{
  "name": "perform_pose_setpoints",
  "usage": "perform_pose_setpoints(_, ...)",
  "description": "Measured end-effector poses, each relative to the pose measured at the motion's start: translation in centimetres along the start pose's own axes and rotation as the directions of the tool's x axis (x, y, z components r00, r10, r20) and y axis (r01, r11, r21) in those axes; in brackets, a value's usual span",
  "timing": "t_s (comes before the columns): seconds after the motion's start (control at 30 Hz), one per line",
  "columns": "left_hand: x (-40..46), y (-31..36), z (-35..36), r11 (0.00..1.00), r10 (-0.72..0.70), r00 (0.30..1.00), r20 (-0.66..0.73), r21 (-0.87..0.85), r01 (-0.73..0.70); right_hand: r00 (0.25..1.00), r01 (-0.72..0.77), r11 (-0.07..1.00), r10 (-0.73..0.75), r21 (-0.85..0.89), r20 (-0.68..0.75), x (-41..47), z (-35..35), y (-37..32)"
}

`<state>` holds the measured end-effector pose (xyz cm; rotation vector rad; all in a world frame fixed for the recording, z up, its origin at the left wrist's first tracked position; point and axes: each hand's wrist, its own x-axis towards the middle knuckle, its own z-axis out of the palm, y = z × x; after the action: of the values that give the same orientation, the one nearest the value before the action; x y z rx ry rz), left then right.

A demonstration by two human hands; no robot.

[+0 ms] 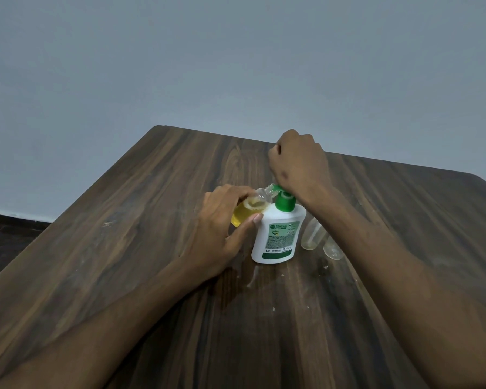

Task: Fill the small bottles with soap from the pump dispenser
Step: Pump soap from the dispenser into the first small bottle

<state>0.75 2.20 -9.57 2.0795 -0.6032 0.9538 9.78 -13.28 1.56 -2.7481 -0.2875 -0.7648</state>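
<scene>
A white pump dispenser (278,234) with a green pump top stands upright mid-table. My right hand (299,164) sits on the pump head from above, fingers curled down over it. My left hand (222,223) grips a small clear bottle (250,209), partly filled with yellow soap, tilted so its open neck meets the green spout. Two more small clear bottles (313,234) (333,249) stand just right of the dispenser, partly hidden by my right forearm.
The dark wood-grain table (152,248) has pale smears and small wet spots in front of the dispenser. Its far edge runs close behind my right hand, against a grey wall. Dark floor shows at the left.
</scene>
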Motion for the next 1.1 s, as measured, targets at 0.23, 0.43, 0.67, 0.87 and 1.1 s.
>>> perform_pose_setpoints(0.23, 0.02, 0.03, -0.02, 1.0, -0.007, 1.0, -0.008, -0.001, 0.007, 1.0, 0.021, 1.0, -0.021, -0.02, -0.001, 0.2, 0.03, 0.02)
perform_pose_setpoints(0.43, 0.03, 0.09, -0.1, 1.0, -0.007, 1.0, -0.012, -0.004, 0.007, 1.0, 0.019, 1.0, -0.019, -0.019, 0.001, 0.14, 0.15, 0.01)
perform_pose_setpoints(0.67, -0.02, -0.09, -0.16, 1.0, -0.006, 1.0, -0.012, -0.011, 0.006, 1.0, 0.028, 0.999, -0.028, -0.028, 0.002, 0.11, -0.1, -0.23)
perform_pose_setpoints(0.87, -0.07, -0.27, -0.16, 1.0, -0.009, 1.0, -0.008, -0.02, 0.009, 0.999, 0.002, 1.0, -0.002, -0.008, 0.032, 0.12, -0.04, -0.19)
perform_pose_setpoints(1.1, -0.01, -0.25, -0.18, 1.0, -0.008, 1.0, -0.004, -0.005, 0.008, 0.999, -0.01, 1.0, 0.01, 0.001, 0.05, -0.02, -0.24, -0.36)
